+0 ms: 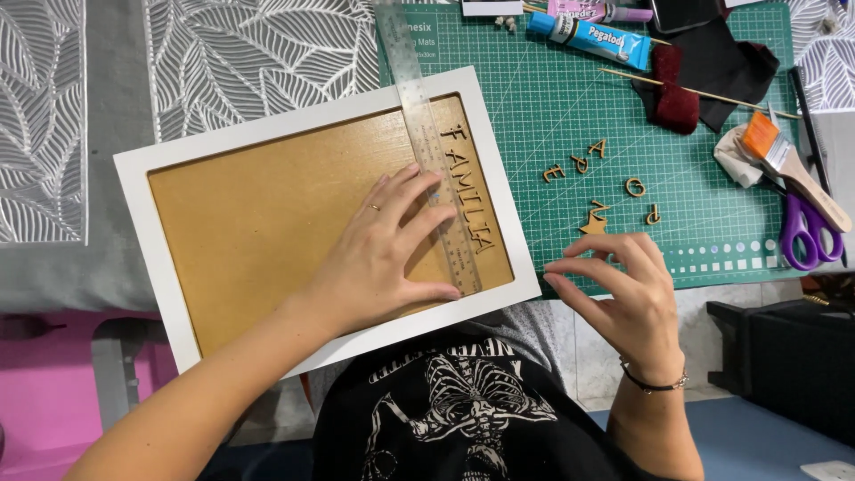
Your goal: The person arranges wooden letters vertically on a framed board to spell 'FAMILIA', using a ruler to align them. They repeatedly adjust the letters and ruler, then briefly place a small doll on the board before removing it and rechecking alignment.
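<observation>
A white-framed board [142,191] with a gold-brown panel lies tilted in front of me. A metal ruler [419,107] runs down its right side, and a row of small wooden letters [468,189] sits just right of the ruler. My left hand [383,249] lies flat on the panel, fingers spread and pressing on the ruler's lower part. My right hand [623,294] hovers over the green cutting mat [552,98] near its front edge, fingers curled and apart, holding nothing I can see. Several loose wooden letters [598,183] lie on the mat just beyond it.
At the mat's far edge lie a blue glue tube [592,37], dark red and black cloth [686,85] and a thin wooden stick [704,91]. A paintbrush with orange bristles [788,165] and purple scissors [806,233] lie on the right. Leaf-patterned placemats [258,53] cover the left.
</observation>
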